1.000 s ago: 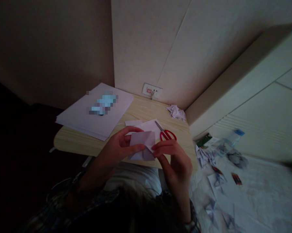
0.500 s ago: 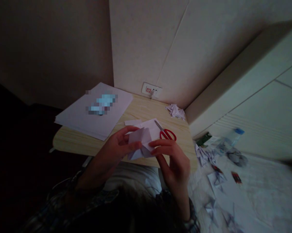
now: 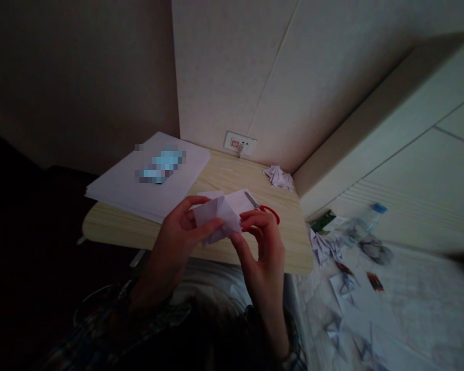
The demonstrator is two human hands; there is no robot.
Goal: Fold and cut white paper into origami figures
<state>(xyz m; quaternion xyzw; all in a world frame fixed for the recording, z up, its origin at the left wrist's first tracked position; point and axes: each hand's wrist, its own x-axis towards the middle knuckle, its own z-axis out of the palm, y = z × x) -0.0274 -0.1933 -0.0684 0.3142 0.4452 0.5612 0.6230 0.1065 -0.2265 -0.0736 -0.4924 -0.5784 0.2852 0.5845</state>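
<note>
Above the front edge of the small wooden table, a folded piece of white paper (image 3: 218, 214) is between my two hands. My left hand (image 3: 179, 224) pinches its left side, thumb laid across the front. At the right corner, the thumb and fingers of my right hand (image 3: 260, 239) close on the paper's edge. Just beyond, red-handled scissors (image 3: 270, 210) lie on the table, their handles partly hidden by my right hand. White paper (image 3: 240, 198) lies flat beside the scissors, partly covered by the folded piece.
A stack of large white sheets (image 3: 119, 190) with a blurred-out phone-like object (image 3: 162, 165) on top covers the table's left (image 3: 112, 224). Several folded paper pieces (image 3: 278, 178) sit at the back right. On the bed (image 3: 428, 299) are more folded papers (image 3: 324, 247) and a clear bottle (image 3: 361, 229).
The folded paper has turned and its right side now comes to a layered corner. My right hand has shifted left and closed its thumb and fingers on that corner.
</note>
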